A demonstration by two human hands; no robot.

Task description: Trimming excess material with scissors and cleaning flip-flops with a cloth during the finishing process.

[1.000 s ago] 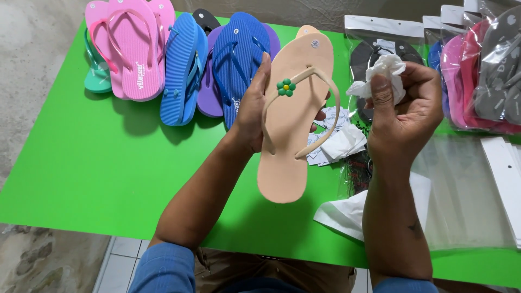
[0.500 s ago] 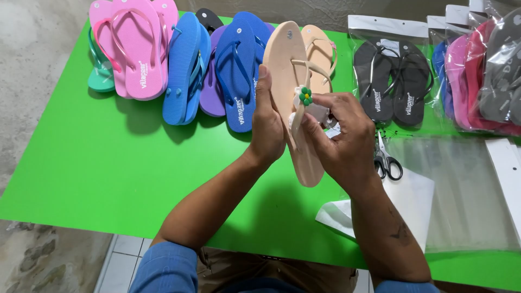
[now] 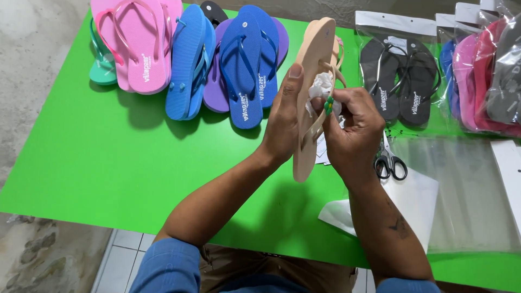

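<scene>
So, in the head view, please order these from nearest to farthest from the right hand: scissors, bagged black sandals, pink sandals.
From the right hand:
1. Scissors, just beside its wrist.
2. Bagged black sandals, behind it on the right.
3. Pink sandals, far left corner.

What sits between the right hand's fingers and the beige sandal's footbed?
In the head view, crumpled white paper is wedged under the strap, between the right hand and the beige sandal; the left hand backs the sole.
</scene>
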